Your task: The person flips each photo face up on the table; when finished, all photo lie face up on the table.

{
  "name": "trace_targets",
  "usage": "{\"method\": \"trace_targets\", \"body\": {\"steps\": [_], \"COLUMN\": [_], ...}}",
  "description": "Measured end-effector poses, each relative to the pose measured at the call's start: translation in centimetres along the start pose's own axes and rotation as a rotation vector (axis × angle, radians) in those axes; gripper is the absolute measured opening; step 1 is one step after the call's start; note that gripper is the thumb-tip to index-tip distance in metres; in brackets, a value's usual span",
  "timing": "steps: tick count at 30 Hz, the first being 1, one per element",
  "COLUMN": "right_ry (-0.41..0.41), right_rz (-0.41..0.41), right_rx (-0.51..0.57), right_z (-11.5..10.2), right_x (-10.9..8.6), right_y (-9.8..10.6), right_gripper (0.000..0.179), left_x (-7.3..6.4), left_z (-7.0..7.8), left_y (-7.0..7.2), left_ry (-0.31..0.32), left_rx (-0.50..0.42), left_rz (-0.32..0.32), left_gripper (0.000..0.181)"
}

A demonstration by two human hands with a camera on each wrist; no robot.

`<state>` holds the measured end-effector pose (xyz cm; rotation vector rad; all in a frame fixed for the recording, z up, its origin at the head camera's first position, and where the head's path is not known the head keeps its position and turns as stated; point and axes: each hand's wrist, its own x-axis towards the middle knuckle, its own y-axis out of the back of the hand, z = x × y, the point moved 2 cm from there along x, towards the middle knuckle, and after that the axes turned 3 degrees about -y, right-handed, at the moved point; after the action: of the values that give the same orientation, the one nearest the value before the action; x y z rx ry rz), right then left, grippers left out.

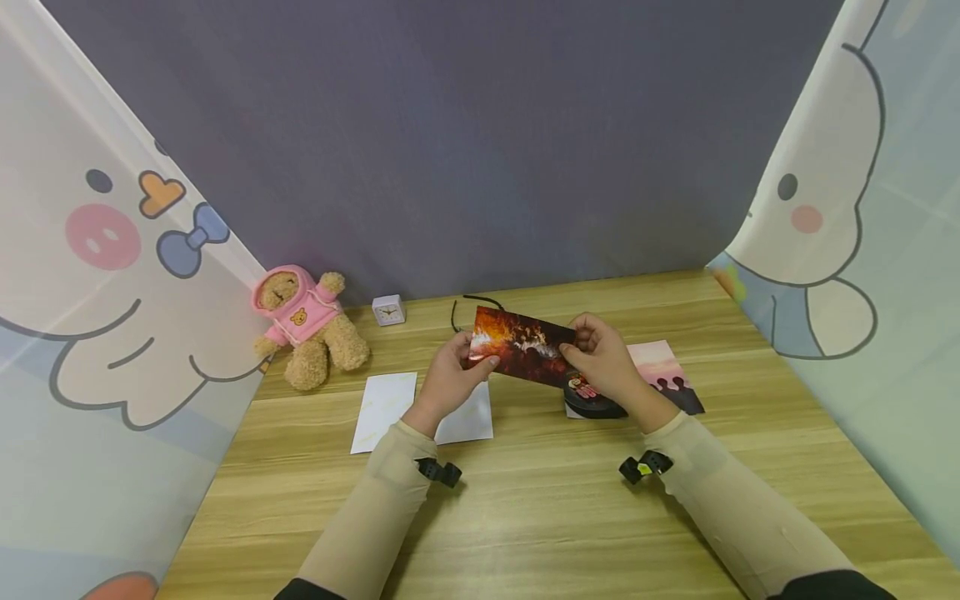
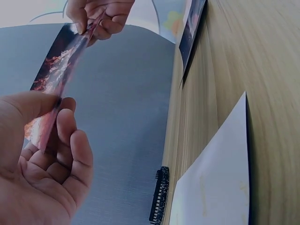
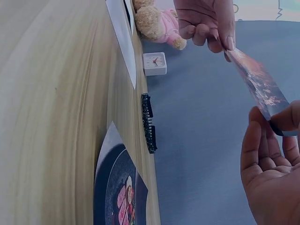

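Observation:
A glossy picture print [image 1: 521, 346] in fiery orange and dark red is held up over the table between both hands. My left hand [image 1: 453, 375] pinches its left end, thumb on the front face and fingers behind. At the other end, my right hand [image 1: 603, 358] grips it the same way, with the thumb [image 3: 287, 119] across the dark edge. In the left wrist view the print [image 2: 56, 70] appears steeply tilted. Below the right hand lies a print of food on a dark plate [image 1: 588, 404], partly covered by the hands and print.
Two white sheets [image 1: 384, 408] lie at the left, under the left forearm. A pink-sky print [image 1: 660, 362] is at the right. Along the back stand a teddy bear in a pink hoodie [image 1: 307, 321] and a small white clock [image 1: 388, 310]. A black toothed hair clip [image 3: 149, 124] lies near the wall.

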<state>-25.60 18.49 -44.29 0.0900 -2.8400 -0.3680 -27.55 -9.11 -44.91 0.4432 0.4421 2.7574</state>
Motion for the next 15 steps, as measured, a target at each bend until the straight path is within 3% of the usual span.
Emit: {"method": "trace_targets", "body": {"steps": [7,15], "right_ry": [-0.017,-0.058], "right_rz": [-0.078,-0.159], "right_rx": [0.075,0.034], "right_z": [0.25,0.47], "right_x": [0.02,-0.16], "right_y": [-0.26,-0.38], "right_gripper": [0.017,0.019], "left_x": [0.30,0.32], "left_z": [0.03,-0.03], "left_y": [0.06,0.04], "left_ry": [-0.042,-0.071], "left_rx": [-0.069,-0.077], "left_rz": [0.065,0.088], "left_gripper": [0.025,0.022]}}
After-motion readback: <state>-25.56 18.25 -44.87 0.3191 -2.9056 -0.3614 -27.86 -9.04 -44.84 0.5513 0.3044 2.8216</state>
